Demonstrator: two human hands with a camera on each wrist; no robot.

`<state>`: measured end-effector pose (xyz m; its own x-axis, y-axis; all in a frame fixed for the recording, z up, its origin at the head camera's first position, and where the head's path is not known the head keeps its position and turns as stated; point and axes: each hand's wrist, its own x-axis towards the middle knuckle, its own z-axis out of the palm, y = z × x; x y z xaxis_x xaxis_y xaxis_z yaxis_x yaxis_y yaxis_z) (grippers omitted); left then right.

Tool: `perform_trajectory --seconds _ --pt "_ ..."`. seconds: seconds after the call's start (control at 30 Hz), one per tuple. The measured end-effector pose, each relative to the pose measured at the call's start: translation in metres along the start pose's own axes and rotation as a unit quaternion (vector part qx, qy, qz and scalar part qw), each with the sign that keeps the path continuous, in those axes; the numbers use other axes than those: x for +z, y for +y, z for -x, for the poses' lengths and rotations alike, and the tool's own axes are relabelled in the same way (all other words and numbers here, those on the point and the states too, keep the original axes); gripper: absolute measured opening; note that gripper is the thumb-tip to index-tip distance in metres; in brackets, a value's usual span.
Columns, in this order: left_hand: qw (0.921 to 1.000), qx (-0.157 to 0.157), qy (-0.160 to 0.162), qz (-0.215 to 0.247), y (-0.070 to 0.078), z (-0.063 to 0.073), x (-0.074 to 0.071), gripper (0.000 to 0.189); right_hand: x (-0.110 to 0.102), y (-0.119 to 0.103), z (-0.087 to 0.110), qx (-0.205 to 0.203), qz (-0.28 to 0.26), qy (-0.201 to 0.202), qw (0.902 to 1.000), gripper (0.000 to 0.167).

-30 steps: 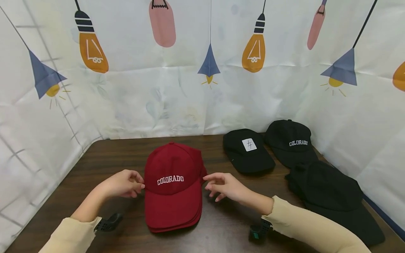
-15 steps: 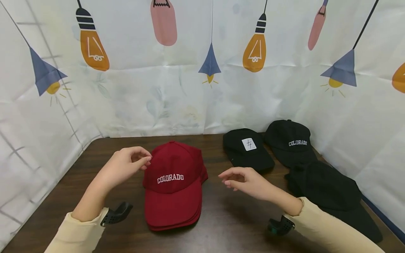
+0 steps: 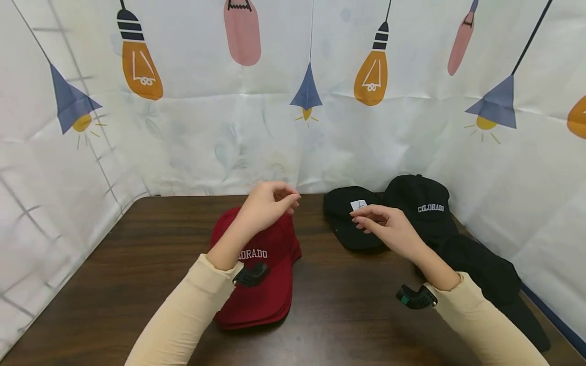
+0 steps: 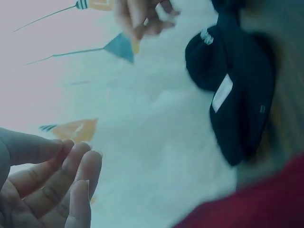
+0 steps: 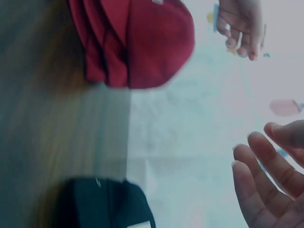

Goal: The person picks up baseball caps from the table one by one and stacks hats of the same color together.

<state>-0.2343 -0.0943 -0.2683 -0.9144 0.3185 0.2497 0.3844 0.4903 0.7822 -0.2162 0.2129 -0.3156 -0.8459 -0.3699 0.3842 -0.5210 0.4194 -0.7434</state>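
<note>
A stack of red baseball caps (image 3: pixel 263 277) with white COLORADO lettering sits left of centre on the dark wood table, brims toward me. My left hand (image 3: pixel 267 206) is raised over its crown, fingers loosely bent and holding nothing; the forearm hides part of the stack. My right hand (image 3: pixel 389 229) hovers in front of a black cap (image 3: pixel 345 226) with a white label, and it too holds nothing. In the left wrist view, that labelled black cap (image 4: pixel 242 99) lies beyond my left fingers. The right wrist view shows several layers of red caps (image 5: pixel 159 47).
Behind the labelled cap stands a black COLORADO cap (image 3: pixel 416 198). Another black cap (image 3: pixel 485 269) lies at the table's right side, partly behind my right forearm. A white printed curtain (image 3: pixel 206 142) encloses the table (image 3: pixel 114 284) at the back and sides.
Both hands have left the sides of the red stack. My left hand rose and crossed right over the stack; my right hand moved right and up toward the black caps.
</note>
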Motion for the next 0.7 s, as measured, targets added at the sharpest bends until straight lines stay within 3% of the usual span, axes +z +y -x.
perform_trajectory --seconds 0.17,0.33,0.5,0.7 --pt "0.9954 -0.028 -0.037 0.083 -0.002 -0.028 0.037 0.017 -0.016 0.015 -0.005 0.012 0.025 0.056 0.9981 0.020" --pt "0.9834 -0.083 -0.040 0.156 -0.013 -0.048 0.070 0.018 -0.026 0.033 -0.011 0.045 0.022 0.086 0.9951 0.024" --pt "0.9777 -0.121 -0.016 0.171 -0.024 -0.059 0.099 0.018 -0.030 0.057 -0.016 0.089 -0.011 0.103 0.9906 0.028" --pt "0.9728 -0.155 0.007 0.172 -0.033 -0.071 0.132 0.021 -0.030 0.079 -0.025 0.151 -0.085 0.142 0.9746 0.033"
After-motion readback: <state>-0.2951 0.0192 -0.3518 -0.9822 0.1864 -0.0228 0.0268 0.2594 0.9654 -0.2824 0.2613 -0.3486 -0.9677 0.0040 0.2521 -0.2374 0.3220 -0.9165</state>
